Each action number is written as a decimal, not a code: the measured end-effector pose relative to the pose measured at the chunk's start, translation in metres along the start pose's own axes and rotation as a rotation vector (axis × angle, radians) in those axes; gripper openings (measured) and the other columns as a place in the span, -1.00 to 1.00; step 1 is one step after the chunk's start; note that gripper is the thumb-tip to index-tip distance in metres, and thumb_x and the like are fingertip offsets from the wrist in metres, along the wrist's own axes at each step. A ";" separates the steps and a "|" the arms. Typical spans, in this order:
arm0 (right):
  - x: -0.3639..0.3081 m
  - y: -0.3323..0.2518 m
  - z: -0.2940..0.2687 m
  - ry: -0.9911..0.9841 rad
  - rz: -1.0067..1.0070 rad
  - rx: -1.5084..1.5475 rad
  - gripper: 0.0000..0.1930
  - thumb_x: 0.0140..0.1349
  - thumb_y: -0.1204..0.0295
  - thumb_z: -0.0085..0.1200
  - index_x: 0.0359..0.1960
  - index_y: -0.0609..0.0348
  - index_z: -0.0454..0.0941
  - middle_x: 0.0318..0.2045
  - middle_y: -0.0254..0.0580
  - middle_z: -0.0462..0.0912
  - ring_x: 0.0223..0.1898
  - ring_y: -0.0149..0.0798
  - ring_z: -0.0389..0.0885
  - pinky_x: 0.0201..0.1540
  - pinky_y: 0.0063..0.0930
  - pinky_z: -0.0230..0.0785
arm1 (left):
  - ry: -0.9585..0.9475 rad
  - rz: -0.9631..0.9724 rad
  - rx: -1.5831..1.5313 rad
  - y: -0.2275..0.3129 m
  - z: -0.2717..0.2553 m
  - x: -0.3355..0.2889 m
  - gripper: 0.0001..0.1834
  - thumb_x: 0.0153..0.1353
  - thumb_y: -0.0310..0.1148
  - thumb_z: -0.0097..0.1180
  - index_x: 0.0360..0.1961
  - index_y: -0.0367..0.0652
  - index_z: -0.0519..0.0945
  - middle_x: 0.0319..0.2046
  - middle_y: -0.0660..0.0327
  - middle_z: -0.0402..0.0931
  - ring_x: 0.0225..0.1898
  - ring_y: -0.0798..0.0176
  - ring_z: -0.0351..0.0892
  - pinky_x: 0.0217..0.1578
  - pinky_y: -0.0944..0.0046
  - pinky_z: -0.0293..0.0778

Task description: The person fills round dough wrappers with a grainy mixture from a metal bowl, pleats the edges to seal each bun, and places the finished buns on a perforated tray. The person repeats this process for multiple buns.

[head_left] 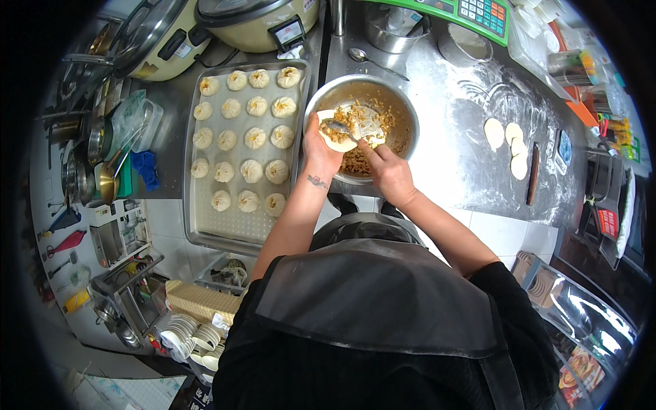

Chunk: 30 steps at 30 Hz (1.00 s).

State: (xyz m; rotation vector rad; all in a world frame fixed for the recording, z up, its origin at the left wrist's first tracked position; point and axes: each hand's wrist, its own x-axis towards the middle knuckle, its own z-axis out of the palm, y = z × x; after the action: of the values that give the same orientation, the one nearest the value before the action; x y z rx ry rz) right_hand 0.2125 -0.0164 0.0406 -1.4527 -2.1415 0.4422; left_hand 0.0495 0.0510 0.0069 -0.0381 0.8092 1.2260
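My left hand [320, 152] cups a round dough wrapper [335, 139] over the near left rim of a steel bowl [404, 102] of chopped brown filling [372, 123]. My right hand [387, 167] grips a spoon [338, 127] whose tip lies on the wrapper with filling on it. Left of the bowl, a metal tray [205, 229] carries several filled, pleated buns [251, 170] in rows.
Three flat dough rounds [509, 140] and a dark rolling pin [533, 174] lie on the floured steel counter [458, 157] to the right. A second spoon [372, 61], small steel bowls [396, 31], a scale [471, 14] and a rice cooker [256, 24] stand behind.
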 end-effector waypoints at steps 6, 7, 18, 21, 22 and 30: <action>0.003 0.038 0.001 0.028 0.037 0.236 -0.61 0.17 0.63 0.10 0.08 0.22 0.61 -0.42 0.03 0.60 -0.41 0.05 0.62 -0.30 -0.17 0.53 | 0.103 0.029 0.038 0.005 -0.021 0.002 -0.48 0.52 0.00 -0.23 0.24 -0.17 0.39 0.16 0.09 0.49 0.19 0.06 0.48 0.21 -0.02 0.39; 0.011 0.052 0.004 0.015 0.103 0.175 -0.62 0.18 0.62 0.08 0.07 0.22 0.61 -0.39 0.06 0.61 -0.37 0.08 0.64 -0.26 -0.13 0.54 | 0.110 0.046 0.050 0.008 -0.027 0.000 -0.49 0.52 -0.02 -0.22 0.24 -0.18 0.39 0.16 0.09 0.49 0.18 0.07 0.49 0.21 -0.02 0.40; 0.014 0.075 0.008 -0.354 0.038 0.093 -0.67 0.16 0.58 0.02 -0.04 0.14 0.66 -0.23 0.06 0.67 -0.18 0.14 0.68 -0.09 -0.08 0.55 | 0.069 0.060 0.065 0.030 -0.064 -0.032 -0.45 0.52 -0.02 -0.23 0.24 -0.27 0.40 0.17 0.06 0.51 0.20 0.05 0.49 0.25 0.00 0.37; 0.013 0.083 -0.006 -0.286 0.283 -0.057 -0.69 0.14 0.56 0.05 -0.07 0.19 0.67 -0.19 0.12 0.67 -0.23 0.14 0.69 -0.12 -0.09 0.56 | 0.047 0.054 0.063 0.031 -0.070 -0.037 -0.45 0.52 -0.02 -0.22 0.24 -0.27 0.40 0.17 0.07 0.51 0.20 0.07 0.49 0.25 0.00 0.37; 0.015 0.084 -0.005 -0.256 0.377 -0.136 -0.70 0.13 0.56 0.05 -0.08 0.20 0.67 -0.19 0.14 0.67 -0.24 0.13 0.69 -0.12 -0.09 0.56 | 0.050 0.054 0.065 0.030 -0.071 -0.038 -0.46 0.52 -0.03 -0.22 0.24 -0.27 0.40 0.17 0.08 0.51 0.20 0.07 0.49 0.25 0.00 0.37; 0.019 0.052 0.042 -0.503 0.735 0.599 -0.72 0.26 0.48 0.09 -0.05 0.36 0.66 -0.51 -0.09 0.66 -0.56 -0.30 0.55 -0.44 -0.42 0.45 | 0.086 0.079 0.104 0.027 -0.065 -0.039 -0.47 0.53 -0.03 -0.22 0.24 -0.24 0.41 0.18 0.10 0.50 0.21 0.09 0.49 0.25 0.03 0.37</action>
State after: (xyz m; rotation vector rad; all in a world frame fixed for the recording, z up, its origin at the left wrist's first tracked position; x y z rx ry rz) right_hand 0.2217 0.0217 -0.0166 -1.8173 -1.4707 1.6972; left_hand -0.0114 0.0002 -0.0078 0.0261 0.9557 1.2616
